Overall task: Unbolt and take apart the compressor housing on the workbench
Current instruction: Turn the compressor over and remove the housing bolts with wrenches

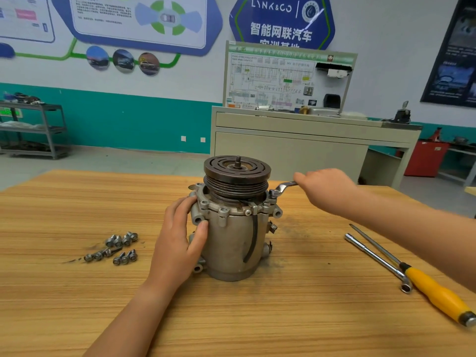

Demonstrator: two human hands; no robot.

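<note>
A: Your compressor housing (pixel 237 238) stands upright in the middle of the tabletop (pixel 77 292), pulley (pixel 237 173) on top. Your left hand (pixel 180 235) steadies it: the grip is wrapped round the left side, thumb across the front of the body and fingers up by the flange.

B: Your right hand (pixel 324 189) has its grip closed round the handle of the wrench (pixel 283 188). The ring end sits on a bolt at the right edge of the flange. I'd say you're in the middle of unbolting.

A: Agreed, and you look partly done. A cluster of loose bolts (pixel 116 248) lies on the wood to your left, well apart from the housing. They probably came off this unit, though I can't prove it.

B: What's left for you is plain enough. Several flange bolts (pixel 223 210) are still seated round the front rim, and the one under your wrench is in place. The flange sits flush on the body, with no gap showing, so the taking apart hasn't started.

A: The pulley is on as well. You have a socket bar (pixel 376 261) and a yellow-handled screwdriver (pixel 435 289) lying untouched to your right, should the seam need persuading.
</note>
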